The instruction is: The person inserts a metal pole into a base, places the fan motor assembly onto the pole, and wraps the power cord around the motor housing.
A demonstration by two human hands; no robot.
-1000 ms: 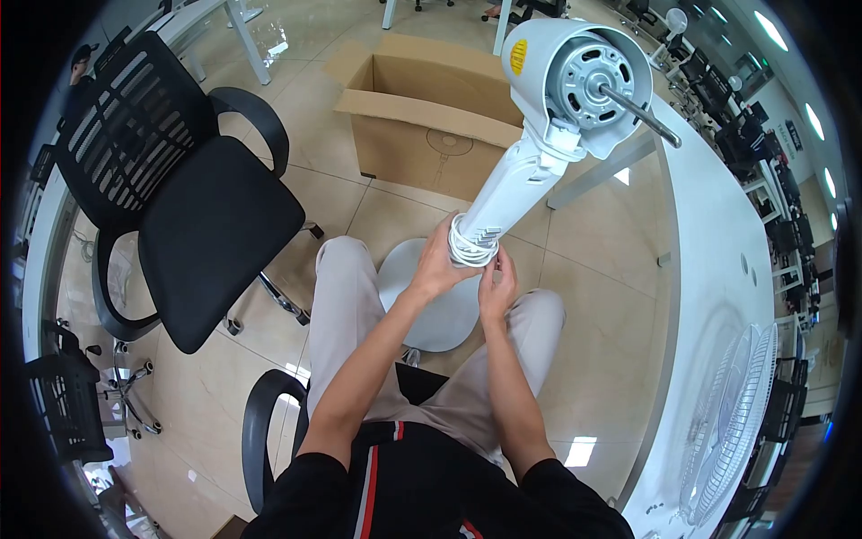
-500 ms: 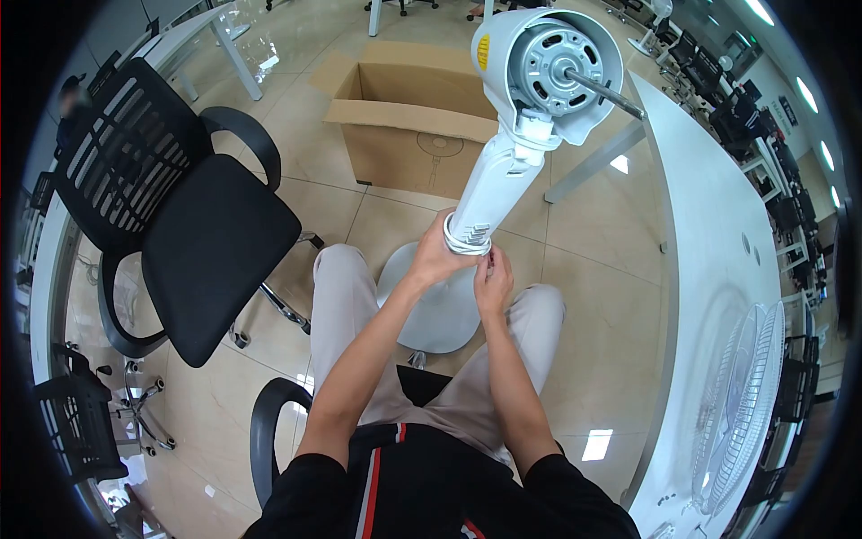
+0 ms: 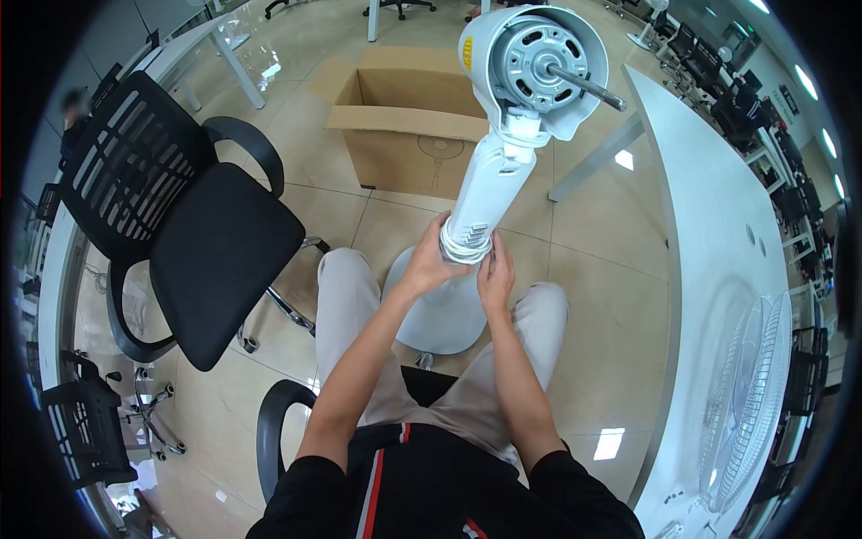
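Observation:
A white fan body [image 3: 492, 184] rises between my knees, tilted to the right, with its round motor [image 3: 541, 67] and metal shaft uncovered at the top. White cord [image 3: 465, 249] is coiled around the lower end of its neck. My left hand [image 3: 433, 260] is wrapped round the left side of the neck at the cord. On the right side, my right hand [image 3: 496, 272] has its fingers pressed against the cord; its fingertips are partly hidden. Below both hands is the round white base [image 3: 442, 322], on the floor between my feet.
An open cardboard box [image 3: 404, 160] stands on the floor ahead. A black office chair [image 3: 220, 251] is at the left. The white table [image 3: 709, 207] on the right bears a clear fan grille [image 3: 743, 404]. A person [image 3: 74, 115] is far off at the upper left.
The fan head has shifted slightly left and down in view. My right hand's fingers now lie higher along the coiled cord, and the view has turned a little.

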